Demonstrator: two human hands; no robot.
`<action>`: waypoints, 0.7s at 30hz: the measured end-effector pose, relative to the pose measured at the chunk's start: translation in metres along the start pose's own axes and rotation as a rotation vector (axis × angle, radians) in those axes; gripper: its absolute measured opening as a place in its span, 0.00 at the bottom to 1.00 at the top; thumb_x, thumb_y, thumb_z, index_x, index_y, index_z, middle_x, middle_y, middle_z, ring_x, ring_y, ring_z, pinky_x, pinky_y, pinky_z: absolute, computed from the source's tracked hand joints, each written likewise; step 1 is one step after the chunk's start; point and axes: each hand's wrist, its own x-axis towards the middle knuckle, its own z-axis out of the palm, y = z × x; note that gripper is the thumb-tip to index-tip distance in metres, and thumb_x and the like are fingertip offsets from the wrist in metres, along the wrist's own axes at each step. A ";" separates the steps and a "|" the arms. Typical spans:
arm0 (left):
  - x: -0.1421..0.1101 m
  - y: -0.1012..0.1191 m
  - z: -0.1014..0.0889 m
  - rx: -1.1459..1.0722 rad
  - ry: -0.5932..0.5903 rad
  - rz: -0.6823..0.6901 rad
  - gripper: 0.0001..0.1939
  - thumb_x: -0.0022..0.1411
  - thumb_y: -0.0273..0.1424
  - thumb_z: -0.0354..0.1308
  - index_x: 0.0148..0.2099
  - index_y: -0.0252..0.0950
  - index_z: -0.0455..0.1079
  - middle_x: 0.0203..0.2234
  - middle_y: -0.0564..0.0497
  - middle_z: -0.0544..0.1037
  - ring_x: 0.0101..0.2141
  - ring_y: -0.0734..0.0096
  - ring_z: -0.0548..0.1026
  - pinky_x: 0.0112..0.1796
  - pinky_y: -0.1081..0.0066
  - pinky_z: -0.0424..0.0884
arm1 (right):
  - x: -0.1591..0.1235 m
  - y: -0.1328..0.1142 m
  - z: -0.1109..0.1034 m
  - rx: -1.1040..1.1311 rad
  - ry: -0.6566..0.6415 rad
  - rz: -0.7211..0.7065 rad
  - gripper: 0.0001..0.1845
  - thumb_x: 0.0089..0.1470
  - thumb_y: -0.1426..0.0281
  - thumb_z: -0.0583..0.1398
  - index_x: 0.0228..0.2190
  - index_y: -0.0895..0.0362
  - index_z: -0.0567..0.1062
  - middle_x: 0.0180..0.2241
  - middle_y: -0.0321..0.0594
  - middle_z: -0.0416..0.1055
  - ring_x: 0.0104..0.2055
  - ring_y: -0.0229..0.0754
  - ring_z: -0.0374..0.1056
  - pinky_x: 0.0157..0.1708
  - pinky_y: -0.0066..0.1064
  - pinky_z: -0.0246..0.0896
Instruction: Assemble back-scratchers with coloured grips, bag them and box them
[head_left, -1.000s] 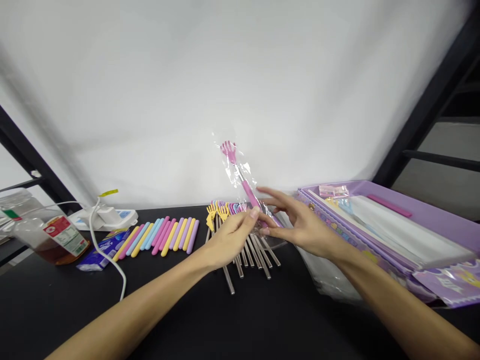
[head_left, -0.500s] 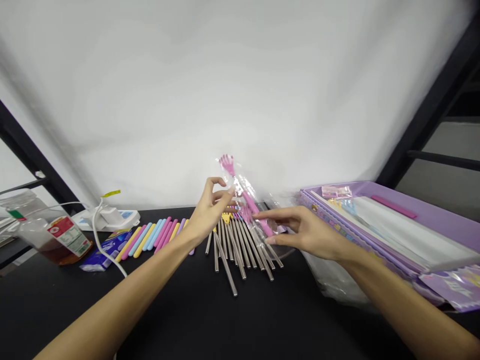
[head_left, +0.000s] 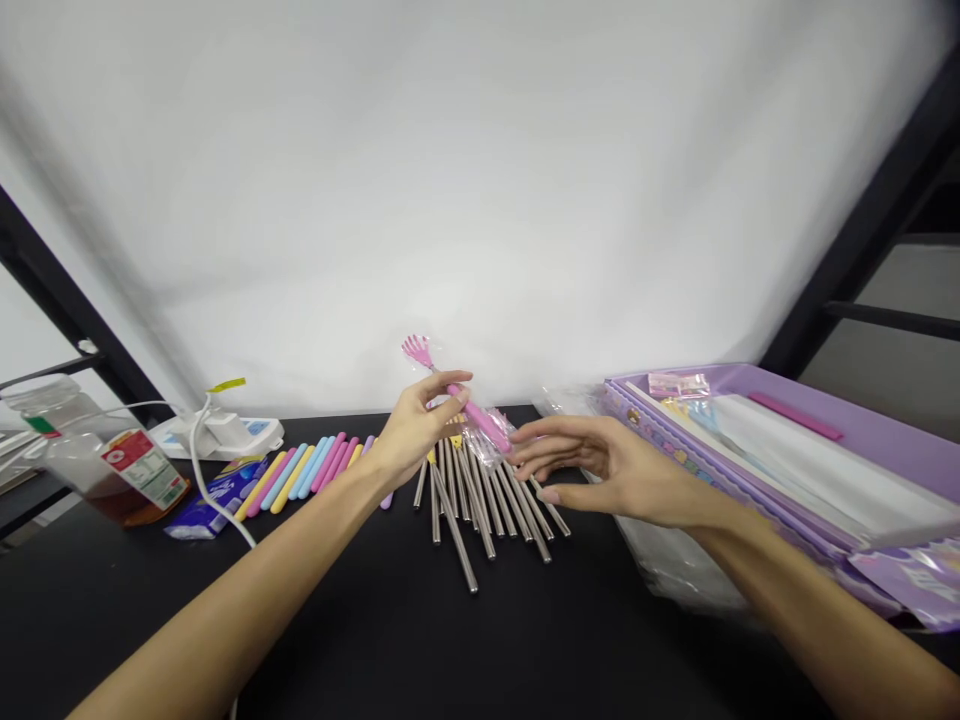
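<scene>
My left hand (head_left: 415, 430) pinches a pink back scratcher (head_left: 450, 386) near its middle, with the claw end pointing up and to the left. A crumpled clear plastic sleeve (head_left: 491, 440) bunches around the scratcher's lower end. My right hand (head_left: 600, 462) has its fingers closed on that sleeve. Both hands hover over a fan of metal rods (head_left: 480, 500) lying on the black table (head_left: 420, 640).
A row of pastel handles (head_left: 307, 470) lies left of the rods. Further left are a white power strip (head_left: 217, 435) with its cable, a blue packet (head_left: 206, 495) and a clear jar (head_left: 97, 465). An open purple box (head_left: 787, 460) stands at the right, over clear bags (head_left: 675, 565).
The plastic sleeve has slid down off the scratcher's claw end and now bunches at the lower end. My left hand has moved up the shaft; the scratcher has tilted left.
</scene>
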 end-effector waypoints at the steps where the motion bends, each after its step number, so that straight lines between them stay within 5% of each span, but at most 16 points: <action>1: 0.000 -0.001 0.001 -0.010 0.000 -0.012 0.20 0.57 0.40 0.64 0.50 0.37 0.73 0.49 0.46 0.68 0.38 0.74 0.71 0.42 0.65 0.76 | 0.001 0.000 0.000 -0.029 0.033 -0.002 0.22 0.49 0.64 0.68 0.46 0.55 0.75 0.44 0.44 0.77 0.44 0.46 0.74 0.47 0.40 0.69; 5: -0.004 -0.004 0.009 -0.040 -0.058 -0.035 0.20 0.57 0.38 0.65 0.49 0.36 0.72 0.47 0.46 0.69 0.40 0.71 0.72 0.43 0.64 0.76 | 0.005 0.003 0.005 -0.237 0.263 -0.073 0.12 0.53 0.59 0.65 0.31 0.56 0.79 0.31 0.40 0.74 0.34 0.42 0.69 0.38 0.37 0.66; 8: -0.007 -0.004 0.016 -0.050 -0.127 -0.014 0.19 0.57 0.38 0.65 0.48 0.35 0.72 0.45 0.46 0.72 0.39 0.71 0.74 0.45 0.62 0.75 | 0.009 0.008 0.008 -0.275 0.360 -0.163 0.12 0.53 0.59 0.65 0.29 0.55 0.77 0.34 0.40 0.69 0.38 0.42 0.67 0.40 0.36 0.64; 14: -0.014 0.006 0.019 0.147 -0.175 0.060 0.23 0.58 0.40 0.64 0.54 0.39 0.68 0.52 0.45 0.70 0.41 0.68 0.75 0.46 0.63 0.74 | 0.011 0.012 0.008 0.060 0.324 0.023 0.16 0.48 0.61 0.68 0.32 0.56 0.70 0.32 0.37 0.71 0.35 0.41 0.71 0.39 0.37 0.69; 18: -0.019 0.009 0.021 0.231 -0.210 0.074 0.35 0.49 0.37 0.71 0.57 0.45 0.62 0.59 0.45 0.62 0.39 0.70 0.74 0.41 0.64 0.76 | 0.012 0.011 0.006 0.117 0.361 0.090 0.23 0.42 0.63 0.71 0.39 0.55 0.71 0.29 0.36 0.73 0.33 0.42 0.73 0.38 0.38 0.70; 21: -0.021 0.009 0.022 0.215 -0.265 0.074 0.35 0.49 0.36 0.71 0.56 0.45 0.61 0.58 0.45 0.62 0.38 0.70 0.75 0.39 0.65 0.77 | 0.011 0.009 0.006 0.141 0.336 0.161 0.26 0.42 0.63 0.71 0.43 0.55 0.72 0.27 0.35 0.74 0.32 0.42 0.73 0.40 0.39 0.68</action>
